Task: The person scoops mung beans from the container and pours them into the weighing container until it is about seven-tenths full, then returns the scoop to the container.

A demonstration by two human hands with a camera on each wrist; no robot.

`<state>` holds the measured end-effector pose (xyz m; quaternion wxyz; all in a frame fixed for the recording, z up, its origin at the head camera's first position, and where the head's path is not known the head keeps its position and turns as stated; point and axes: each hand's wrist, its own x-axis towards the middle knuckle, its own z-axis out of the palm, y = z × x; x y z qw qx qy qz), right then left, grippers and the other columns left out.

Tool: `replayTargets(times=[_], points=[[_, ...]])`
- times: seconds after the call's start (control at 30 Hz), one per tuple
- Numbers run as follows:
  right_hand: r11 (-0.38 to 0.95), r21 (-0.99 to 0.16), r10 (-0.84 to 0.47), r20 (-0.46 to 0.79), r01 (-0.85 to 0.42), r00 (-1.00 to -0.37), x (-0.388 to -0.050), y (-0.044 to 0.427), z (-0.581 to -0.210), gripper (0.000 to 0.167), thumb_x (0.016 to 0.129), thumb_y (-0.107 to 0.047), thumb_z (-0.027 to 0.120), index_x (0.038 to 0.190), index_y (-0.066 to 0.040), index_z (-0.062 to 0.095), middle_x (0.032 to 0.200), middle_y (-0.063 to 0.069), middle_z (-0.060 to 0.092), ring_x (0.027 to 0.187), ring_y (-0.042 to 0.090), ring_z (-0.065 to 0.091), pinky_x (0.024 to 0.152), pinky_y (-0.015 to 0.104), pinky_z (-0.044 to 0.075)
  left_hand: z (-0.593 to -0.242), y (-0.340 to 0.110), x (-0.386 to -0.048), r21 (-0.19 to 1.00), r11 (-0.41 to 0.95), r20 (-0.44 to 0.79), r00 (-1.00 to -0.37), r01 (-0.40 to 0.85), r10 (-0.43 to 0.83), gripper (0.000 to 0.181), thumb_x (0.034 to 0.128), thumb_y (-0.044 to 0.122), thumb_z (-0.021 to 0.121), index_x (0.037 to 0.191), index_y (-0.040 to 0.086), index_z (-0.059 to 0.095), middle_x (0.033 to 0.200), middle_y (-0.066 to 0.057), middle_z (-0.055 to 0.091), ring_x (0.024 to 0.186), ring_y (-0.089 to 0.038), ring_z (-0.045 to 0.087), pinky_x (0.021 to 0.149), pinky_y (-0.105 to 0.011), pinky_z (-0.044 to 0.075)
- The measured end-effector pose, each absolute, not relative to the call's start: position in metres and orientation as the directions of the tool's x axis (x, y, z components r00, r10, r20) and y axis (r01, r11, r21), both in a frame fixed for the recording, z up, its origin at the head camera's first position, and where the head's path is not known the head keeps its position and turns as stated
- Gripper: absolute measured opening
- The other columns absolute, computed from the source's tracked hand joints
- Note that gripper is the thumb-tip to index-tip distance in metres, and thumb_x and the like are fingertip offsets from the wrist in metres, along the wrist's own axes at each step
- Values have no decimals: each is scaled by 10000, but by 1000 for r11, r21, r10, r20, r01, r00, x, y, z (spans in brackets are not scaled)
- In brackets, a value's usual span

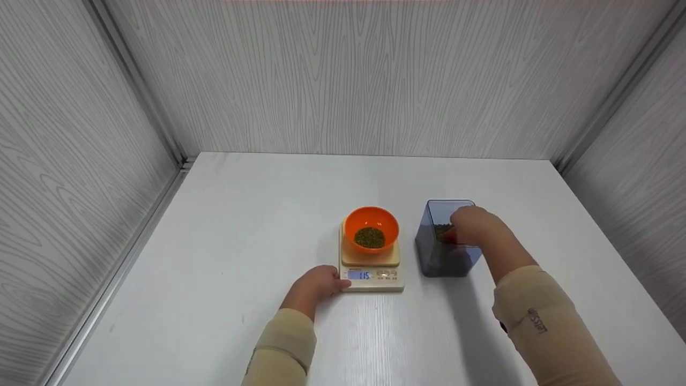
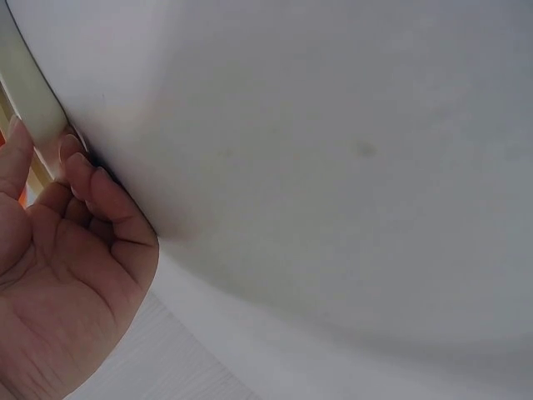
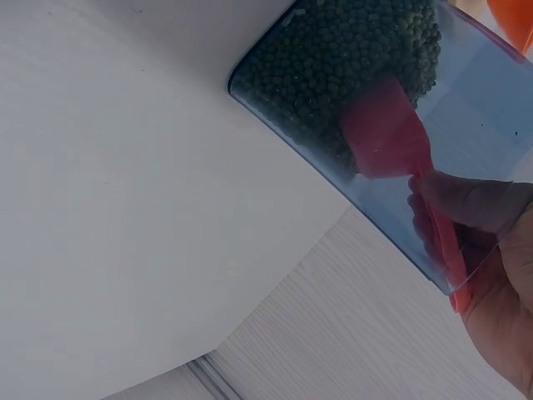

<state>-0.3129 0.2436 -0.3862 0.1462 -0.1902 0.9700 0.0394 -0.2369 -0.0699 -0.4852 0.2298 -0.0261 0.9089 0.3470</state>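
Note:
My left hand (image 1: 319,282) grips the near left corner of a kitchen scale (image 1: 399,285), thumb on top and fingers curled at its side in the left wrist view. On the scale's platform sits an orange bowl (image 1: 383,216) with green mung beans (image 1: 370,237) in its bottom; the display (image 1: 359,275) appears to read 115. Reaching into a clear bluish container (image 1: 444,264), my right hand (image 1: 475,225) holds a red scoop (image 3: 387,137) by its handle. The right wrist view shows the scoop's head against the mung beans (image 3: 325,67) inside; how full it is cannot be told.
The white tabletop (image 1: 241,214) carries the scale and, a short gap to its right, the container. Grey wood-grained panels (image 1: 343,80) stand at the back and on both sides.

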Motion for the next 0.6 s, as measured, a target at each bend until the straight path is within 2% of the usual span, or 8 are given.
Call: replayTargets(times=[0.2, 0.4, 0.6], points=[[920, -42, -385, -275, -389, -881, -314, 244, -388, 32, 815, -24, 571, 811, -15, 602, 724, 72, 537, 667, 219, 465, 660, 393, 430, -483, -69, -237, 609, 764, -444, -890, -213, 107, 281, 840, 361, 634, 787, 95, 563, 718, -35, 506, 713, -186, 478, 668, -320, 376], [919, -171, -389, -264, -354, -882, -313, 243, -391, 61, 825, -14, 579, 766, -17, 593, 694, 59, 521, 656, 201, 469, 614, 346, 408, -484, -69, -237, 606, 769, -438, -892, -204, 108, 277, 837, 355, 640, 770, 100, 555, 707, -31, 493, 709, -185, 471, 670, -322, 371], [917, -150, -397, -247, -370, -884, -314, 243, -394, 84, 827, -2, 564, 745, -21, 569, 677, 58, 501, 643, 196, 461, 595, 334, 403, -486, -69, -238, 602, 776, -439, -890, -186, 127, 273, 848, 346, 628, 754, 104, 542, 684, -21, 469, 688, -174, 459, 643, -304, 358]])
